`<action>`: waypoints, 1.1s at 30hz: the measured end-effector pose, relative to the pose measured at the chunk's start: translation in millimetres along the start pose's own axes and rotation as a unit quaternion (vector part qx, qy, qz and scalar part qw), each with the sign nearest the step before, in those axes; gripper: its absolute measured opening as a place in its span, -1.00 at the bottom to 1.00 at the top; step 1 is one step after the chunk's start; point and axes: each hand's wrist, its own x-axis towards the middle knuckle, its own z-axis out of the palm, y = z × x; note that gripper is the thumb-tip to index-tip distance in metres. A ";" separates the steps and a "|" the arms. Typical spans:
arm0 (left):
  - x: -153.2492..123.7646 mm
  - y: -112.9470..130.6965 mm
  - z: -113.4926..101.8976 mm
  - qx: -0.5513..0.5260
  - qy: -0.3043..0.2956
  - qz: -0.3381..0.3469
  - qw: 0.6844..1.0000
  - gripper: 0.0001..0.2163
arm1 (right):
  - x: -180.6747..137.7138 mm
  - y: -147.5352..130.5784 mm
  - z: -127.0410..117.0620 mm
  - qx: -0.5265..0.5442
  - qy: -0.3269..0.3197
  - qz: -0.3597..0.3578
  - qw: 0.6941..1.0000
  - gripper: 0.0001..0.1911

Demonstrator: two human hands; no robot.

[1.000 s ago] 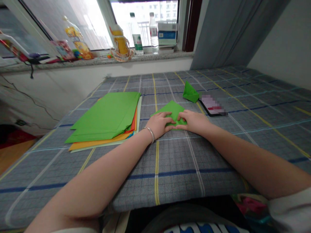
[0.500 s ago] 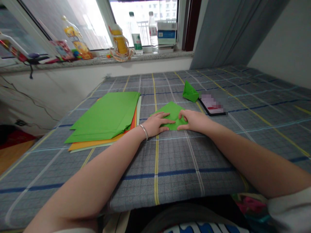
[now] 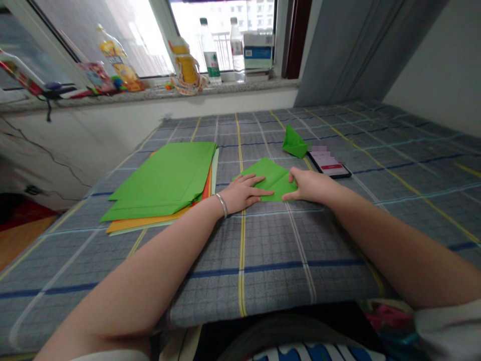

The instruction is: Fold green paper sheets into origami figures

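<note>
A sheet of green folding paper (image 3: 269,173) lies on the checked cloth in front of me, with a crease running across it. My left hand (image 3: 244,193) rests flat on its left part, fingers spread, a silver bangle at the wrist. At the right edge of the sheet, my right hand (image 3: 306,185) has its thumb and curled fingers closed around the paper; exactly where they pinch is partly hidden. A folded green paper shape (image 3: 294,142) stands behind the sheet, to the right.
On the left sits a stack of green paper (image 3: 165,175) over orange and pale sheets. A phone (image 3: 330,165) lies to the right near the folded shape. Bottles (image 3: 210,55) and a box (image 3: 258,52) stand on the windowsill behind the cloth-covered table (image 3: 218,255).
My right hand has moved slightly right with the paper's edge, and more of the sheet's creased surface shows. My left hand has stayed nearly in place.
</note>
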 end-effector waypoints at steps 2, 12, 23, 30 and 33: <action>0.2 -1.1 0.7 0.001 0.001 -0.002 1.000 -0.66 | -1.9 4.2 -2.1 -0.014 -0.005 0.015 1.000 -0.38; -1.2 -6.0 -1.9 -0.009 -0.007 -0.016 1.000 -0.67 | -7.5 13.8 -20.1 -0.050 -0.068 0.057 0.995 -0.50; -3.2 -5.0 -8.3 -0.013 -0.021 -0.038 0.999 -0.70 | -13.8 11.7 -34.6 -0.105 -0.121 0.111 0.981 -0.46; -6.5 -12.5 -9.2 -0.022 -0.010 -0.035 0.999 -0.77 | -10.0 35.4 -24.2 -0.100 -0.092 0.098 0.986 -0.39; -8.9 -13.1 -9.8 -0.025 -0.002 -0.021 0.999 -0.76 | -11.6 39.6 -23.9 -0.096 -0.092 0.102 0.986 -0.42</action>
